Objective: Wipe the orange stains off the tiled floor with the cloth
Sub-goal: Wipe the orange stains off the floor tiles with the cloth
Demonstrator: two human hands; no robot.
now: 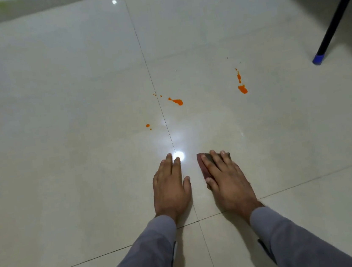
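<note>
Two grey sleeves [294,236] reach in from the bottom edge, and both hands lie palm-down on the glossy, pale tiled floor [72,146]. The left hand [170,186] rests flat and bare, its fingers straight and close together with the thumb out to the side, holding nothing; its fingertips sit right at a bright white glare spot [179,155] on the tile, next to a thin grout line [161,110] that runs away from the person. Just beside it, not touching, the right hand [225,178] presses flat on a dark reddish cloth [203,167], fingers extended over the top and thumb lying along the near left edge; the cloth shows mostly as a strip along the hand's left side and a bit past the fingertips, the rest hidden under the palm. Beyond both hands, well apart from the cloth, lie the orange stains: a small dot [147,125] left of the grout line, a larger teardrop blot [178,102] just right of it with tiny specks near the line, and farther right an elongated splatter [242,88] trailing upward in small drops. At the far right, a black leg with a blue foot cap [319,59] slants down to the floor.
</note>
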